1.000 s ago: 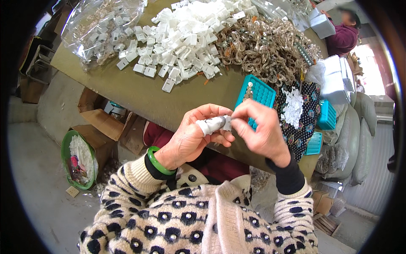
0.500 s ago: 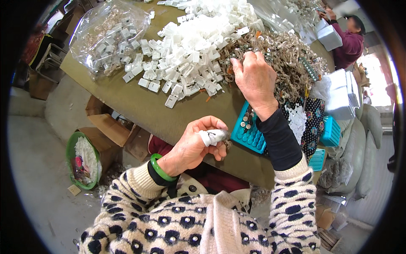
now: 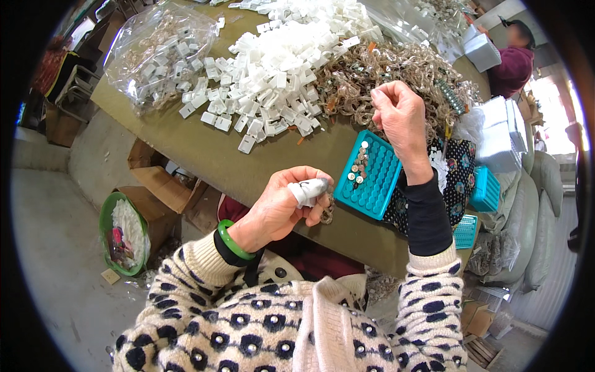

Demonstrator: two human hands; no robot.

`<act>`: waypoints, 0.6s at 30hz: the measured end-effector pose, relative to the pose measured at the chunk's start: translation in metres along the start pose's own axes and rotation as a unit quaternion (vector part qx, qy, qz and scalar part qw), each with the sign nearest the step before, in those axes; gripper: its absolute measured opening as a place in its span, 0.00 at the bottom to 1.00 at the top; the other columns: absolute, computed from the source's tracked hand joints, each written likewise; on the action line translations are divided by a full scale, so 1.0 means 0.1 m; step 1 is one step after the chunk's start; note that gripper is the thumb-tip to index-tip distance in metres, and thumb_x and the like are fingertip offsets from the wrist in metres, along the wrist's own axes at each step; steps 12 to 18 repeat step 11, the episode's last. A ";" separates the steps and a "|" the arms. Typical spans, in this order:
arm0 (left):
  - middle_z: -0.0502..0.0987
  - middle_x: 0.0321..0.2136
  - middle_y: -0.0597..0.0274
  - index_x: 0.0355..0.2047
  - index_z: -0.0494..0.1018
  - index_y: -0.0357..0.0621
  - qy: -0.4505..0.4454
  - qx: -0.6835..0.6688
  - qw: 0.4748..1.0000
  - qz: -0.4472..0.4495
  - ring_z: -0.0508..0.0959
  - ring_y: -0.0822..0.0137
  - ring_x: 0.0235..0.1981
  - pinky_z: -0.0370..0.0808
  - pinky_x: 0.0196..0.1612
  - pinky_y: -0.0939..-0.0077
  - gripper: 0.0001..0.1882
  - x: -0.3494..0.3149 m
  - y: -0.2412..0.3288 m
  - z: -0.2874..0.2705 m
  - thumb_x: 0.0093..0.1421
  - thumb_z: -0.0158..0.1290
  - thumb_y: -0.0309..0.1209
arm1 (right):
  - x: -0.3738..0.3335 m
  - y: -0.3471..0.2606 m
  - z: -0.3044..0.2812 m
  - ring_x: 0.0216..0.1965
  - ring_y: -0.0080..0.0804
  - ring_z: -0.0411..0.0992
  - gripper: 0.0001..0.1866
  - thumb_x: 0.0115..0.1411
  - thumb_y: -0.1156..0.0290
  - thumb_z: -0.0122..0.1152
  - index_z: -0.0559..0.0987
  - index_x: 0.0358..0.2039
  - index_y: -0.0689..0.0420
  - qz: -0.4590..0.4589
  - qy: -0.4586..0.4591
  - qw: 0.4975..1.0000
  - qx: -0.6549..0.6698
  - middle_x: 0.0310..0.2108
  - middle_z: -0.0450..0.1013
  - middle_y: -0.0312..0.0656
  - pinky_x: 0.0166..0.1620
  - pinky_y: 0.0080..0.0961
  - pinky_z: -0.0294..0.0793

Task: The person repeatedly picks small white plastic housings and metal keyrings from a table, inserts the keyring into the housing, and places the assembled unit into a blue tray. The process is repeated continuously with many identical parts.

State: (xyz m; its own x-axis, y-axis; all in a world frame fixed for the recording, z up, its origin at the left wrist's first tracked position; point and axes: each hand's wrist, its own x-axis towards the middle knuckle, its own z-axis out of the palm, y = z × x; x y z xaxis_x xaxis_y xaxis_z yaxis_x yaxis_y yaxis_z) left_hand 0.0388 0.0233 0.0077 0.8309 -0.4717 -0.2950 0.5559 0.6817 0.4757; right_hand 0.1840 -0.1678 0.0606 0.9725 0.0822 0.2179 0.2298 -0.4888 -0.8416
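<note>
My left hand (image 3: 279,208), its thumb wrapped in white cloth or tape, is closed around a small brownish coiled cord (image 3: 328,212) whose loops stick out past the fingertips. Over the near edge of a tangled pile of similar brownish coils (image 3: 365,87), my right hand (image 3: 403,124) has its thumb and fingers pinched together. Whatever is between them, if anything, is too small to make out. Below it lies a turquoise tray (image 3: 378,180) with rows of round pockets. Several small round metallic pieces (image 3: 359,167) sit at its left side.
A large heap of white plastic housings (image 3: 273,74) covers the table's (image 3: 186,152) middle, beside a clear plastic bag (image 3: 158,59) of parts. White pieces (image 3: 439,167) lie on dark patterned cloth (image 3: 455,186) at right. A green basin (image 3: 121,265) stands on the floor. Another person (image 3: 514,59) works at far right.
My right hand has moved right and back toward me, off the coil pile, uncovering more of the turquoise tray. My left hand stays nearly in place, with more of the coiled cord showing.
</note>
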 end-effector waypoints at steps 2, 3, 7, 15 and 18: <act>0.77 0.25 0.58 0.41 0.74 0.37 0.002 0.005 1.000 0.005 0.79 0.69 0.22 0.73 0.21 0.81 0.07 0.01 -0.03 0.00 0.63 0.52 0.25 | -0.01 -0.04 0.09 0.19 0.28 0.73 0.08 0.60 0.72 0.60 0.78 0.27 0.62 -0.048 0.019 0.997 -0.058 0.19 0.75 0.42 0.25 0.27 0.71; 0.78 0.26 0.59 0.42 0.74 0.37 -0.001 0.013 1.000 0.010 0.79 0.69 0.23 0.74 0.23 0.80 0.08 0.00 -0.03 0.00 0.63 0.53 0.26 | -0.03 -0.07 0.15 0.22 0.37 0.75 0.06 0.60 0.73 0.60 0.77 0.28 0.61 -0.116 0.039 0.985 -0.118 0.22 0.75 0.46 0.27 0.31 0.72; 0.78 0.29 0.59 0.43 0.74 0.37 0.008 0.035 0.999 0.013 0.80 0.68 0.25 0.76 0.25 0.78 0.10 -0.01 -0.04 0.00 0.62 0.54 0.26 | -0.08 -0.13 0.35 0.30 0.46 0.74 0.07 0.57 0.68 0.62 0.76 0.31 0.58 -0.220 0.065 0.944 -0.236 0.30 0.72 0.46 0.33 0.38 0.75; 0.80 0.31 0.57 0.44 0.74 0.37 -0.001 0.048 0.999 0.004 0.81 0.66 0.26 0.77 0.27 0.77 0.11 -0.01 -0.02 0.01 0.61 0.55 0.24 | 0.00 0.02 0.42 0.33 0.49 0.76 0.14 0.53 0.63 0.67 0.76 0.35 0.58 -0.162 0.006 0.930 -0.331 0.38 0.73 0.49 0.36 0.41 0.76; 0.80 0.31 0.57 0.44 0.74 0.37 -0.001 0.048 0.999 0.004 0.81 0.66 0.26 0.77 0.27 0.77 0.11 -0.01 -0.02 0.01 0.61 0.55 0.24 | 0.00 0.02 0.42 0.33 0.49 0.76 0.14 0.53 0.63 0.67 0.76 0.35 0.58 -0.162 0.006 0.930 -0.331 0.38 0.73 0.49 0.36 0.41 0.76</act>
